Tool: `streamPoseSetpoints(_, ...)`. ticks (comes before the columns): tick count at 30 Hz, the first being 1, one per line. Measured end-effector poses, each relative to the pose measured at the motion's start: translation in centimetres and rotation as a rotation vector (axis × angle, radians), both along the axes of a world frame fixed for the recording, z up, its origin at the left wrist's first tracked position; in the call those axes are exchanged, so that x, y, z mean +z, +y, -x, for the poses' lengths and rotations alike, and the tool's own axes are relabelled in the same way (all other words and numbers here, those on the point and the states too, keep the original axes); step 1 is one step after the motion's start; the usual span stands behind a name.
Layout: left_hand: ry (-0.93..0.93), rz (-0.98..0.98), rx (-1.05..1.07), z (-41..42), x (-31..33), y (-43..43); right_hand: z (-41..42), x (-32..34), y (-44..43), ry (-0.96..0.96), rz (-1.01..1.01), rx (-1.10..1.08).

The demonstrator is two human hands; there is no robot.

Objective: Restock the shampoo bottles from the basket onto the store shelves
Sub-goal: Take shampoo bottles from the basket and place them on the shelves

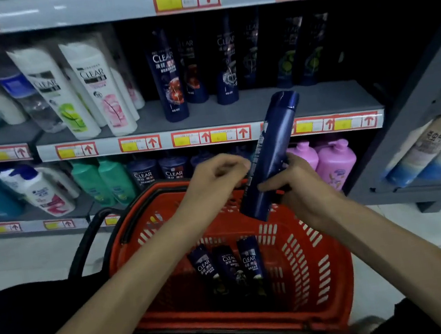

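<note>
Nearest, in the red basket (322, 237): three dark shampoo bottles (229, 270), unshelved. Above its far rim, a fourth blue bottle (271, 156), cap up, gripped low by the right hand (301, 183). Left hand (215, 179) curled against its side, grasp unclear. Bare room at the front edge of the middle shelf (318, 102). Probably past halfway.

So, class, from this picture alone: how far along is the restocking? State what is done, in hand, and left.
Looks done: several dark Clear bottles stand on the middle shelf, with room beside them. In hand: the right hand grips a blue bottle above the red basket, the left hand against its side. Left: three bottles lie in the basket.
</note>
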State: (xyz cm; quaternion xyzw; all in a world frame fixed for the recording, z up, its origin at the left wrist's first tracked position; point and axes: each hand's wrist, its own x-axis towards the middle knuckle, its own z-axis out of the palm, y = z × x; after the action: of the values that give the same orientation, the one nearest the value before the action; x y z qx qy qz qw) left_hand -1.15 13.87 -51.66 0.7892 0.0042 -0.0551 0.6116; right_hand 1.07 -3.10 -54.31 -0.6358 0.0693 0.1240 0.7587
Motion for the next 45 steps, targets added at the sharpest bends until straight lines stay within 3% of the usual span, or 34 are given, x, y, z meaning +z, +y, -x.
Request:
streamPoseSetpoints(11, -0.058, -0.02, 0.008, -3.9, 2.5, -3.7, -1.6, 1.4, 0.3, -0.356, 0.451, -0.275)
streamPoseSetpoints(17, -0.082, 0.039, 0.079, -6.3, 1.7, -4.9, -2.1, 1.7, -0.6, -0.51, 0.488, -0.207)
streamPoseSetpoints(24, -0.077, 0.136, 0.001, -8.7, 1.4, -5.8, -6.2, 2.7, -2.6, -0.388, 0.61, -0.167)
streamPoseSetpoints(31, -0.057, 0.176, 0.137, -13.4, 2.4, -6.0, -12.5, 4.1, -3.1, -0.245, 0.516, -0.198)
streamPoseSetpoints(38, -0.198, -0.041, 0.07, -18.1, 2.1, -4.4, -18.3, 4.9, -2.0, -0.356, 0.633, -0.328)
streamPoseSetpoints(45, -0.189, -0.074, 0.05, -22.9, 0.8, -5.4, -23.5, 4.6, -0.4, -0.485, 0.722, -0.457)
